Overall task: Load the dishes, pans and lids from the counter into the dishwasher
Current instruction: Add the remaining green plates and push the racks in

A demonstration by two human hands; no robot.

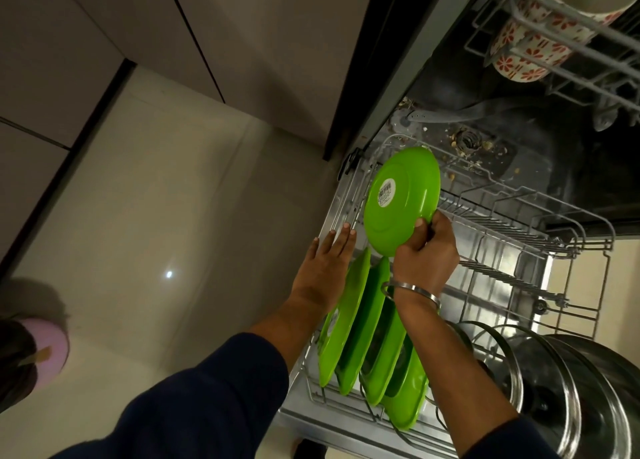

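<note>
Green plate (398,202) is held upright over the lower rack (540,231), pinched at its near edge by the right hand (427,250) (sticker side facing left). Left hand (325,264) lies flat, holding nothing. Risk: the plate may slip from such a small pinch, or miss the tines and knock the racked green plates (363,327).

pale glossy floor tiles (145,216) carry a small bright spot of reflected light (168,274). flat grey cabinet doors (86,35) with dark gaps between them stand along the left and top, above a dark strip at the base.
</note>
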